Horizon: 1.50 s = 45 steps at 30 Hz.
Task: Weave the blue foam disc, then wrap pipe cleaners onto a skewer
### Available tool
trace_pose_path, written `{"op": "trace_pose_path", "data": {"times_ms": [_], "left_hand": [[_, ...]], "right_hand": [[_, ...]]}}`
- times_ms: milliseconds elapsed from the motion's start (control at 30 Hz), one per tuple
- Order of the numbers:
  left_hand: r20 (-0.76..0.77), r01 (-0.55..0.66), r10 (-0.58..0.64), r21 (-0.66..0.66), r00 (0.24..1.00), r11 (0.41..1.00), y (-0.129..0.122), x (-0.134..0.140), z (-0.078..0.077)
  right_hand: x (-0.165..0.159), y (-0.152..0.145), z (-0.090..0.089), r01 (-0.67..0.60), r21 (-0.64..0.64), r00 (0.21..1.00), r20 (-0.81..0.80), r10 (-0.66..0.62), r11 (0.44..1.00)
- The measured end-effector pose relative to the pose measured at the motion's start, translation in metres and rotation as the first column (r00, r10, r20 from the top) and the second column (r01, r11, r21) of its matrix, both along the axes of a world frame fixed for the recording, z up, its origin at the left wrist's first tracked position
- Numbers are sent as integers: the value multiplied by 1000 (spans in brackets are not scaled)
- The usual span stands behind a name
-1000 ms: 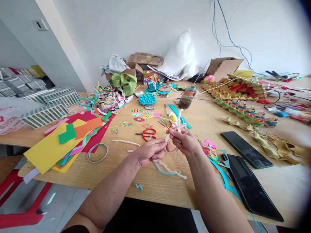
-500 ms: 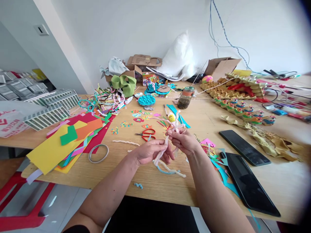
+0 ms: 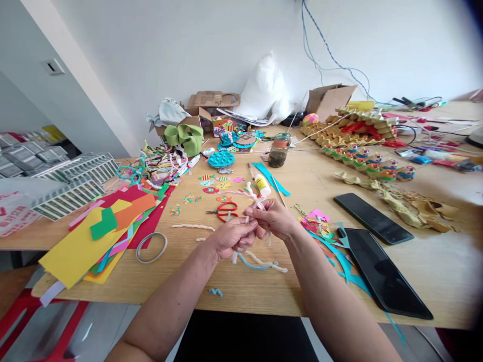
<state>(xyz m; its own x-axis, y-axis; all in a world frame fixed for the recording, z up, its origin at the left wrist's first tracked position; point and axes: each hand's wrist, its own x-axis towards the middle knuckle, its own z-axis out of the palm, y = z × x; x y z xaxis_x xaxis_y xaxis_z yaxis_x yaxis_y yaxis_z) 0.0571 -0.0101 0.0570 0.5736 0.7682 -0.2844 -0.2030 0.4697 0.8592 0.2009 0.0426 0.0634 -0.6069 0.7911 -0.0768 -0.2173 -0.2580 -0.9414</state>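
Observation:
Pale pink and white fuzzy pipe cleaners, twisted together, run between my two hands above the table's middle. My left hand is closed round their lower part, fingers curled in. With thumb and forefinger, my right hand pinches them higher up, its fingertips close against the left hand's. Bent ends stick up past the right fingertips. Below the hands, a light blue pipe cleaner and a cream one trail over the table. Red-handled scissors lie just beyond my left hand. Part of the twist is hidden by my fingers.
Coloured paper sheets and a tape roll lie left. Paper fish, a glue bottle and a jar stand or lie beyond. Two black phones and paper scraps are right. A blue curl lies near the front edge.
My hands have drawn closer together, and the left fingers have curled in more tightly around the pipe cleaners. The view has shifted slightly to the right.

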Motion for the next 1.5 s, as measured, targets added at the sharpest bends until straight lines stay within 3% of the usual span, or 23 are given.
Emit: {"op": "trace_pose_path", "data": {"times_ms": [133,300,400,567,733,1000,1167,1333,1500], "left_hand": [[28,-17,17,12,999,1000,0,-3,-4],[111,-38,37,3,993,999,5,-14,-11],[158,-93,94,-11,983,996,11,-18,-16],[281,-309,296,0,913,951,18,-24,-17],[317,-388,354,50,880,920,18,-25,-14],[115,-398,382,191,917,897,13,-15,-15],[-23,-493,527,322,850,808,14,-15,-15],[74,-645,663,336,745,686,18,-25,-15],[170,-754,751,332,639,566,23,-40,-9]], "right_hand": [[5,4,2,145,-6,987,-69,-145,989],[5,6,4,237,-18,954,-184,-236,971],[3,5,3,205,-20,960,-191,-205,979],[2,4,3,200,-30,969,-144,-202,979],[-4,1,1,142,-57,990,7,-142,988],[-22,-14,-5,8,213,976,210,-54,977],[-17,-13,-2,-90,150,966,255,49,985],[-8,-6,-2,-129,13,971,207,124,992],[-5,-4,-5,-195,-27,962,188,197,980]]}}
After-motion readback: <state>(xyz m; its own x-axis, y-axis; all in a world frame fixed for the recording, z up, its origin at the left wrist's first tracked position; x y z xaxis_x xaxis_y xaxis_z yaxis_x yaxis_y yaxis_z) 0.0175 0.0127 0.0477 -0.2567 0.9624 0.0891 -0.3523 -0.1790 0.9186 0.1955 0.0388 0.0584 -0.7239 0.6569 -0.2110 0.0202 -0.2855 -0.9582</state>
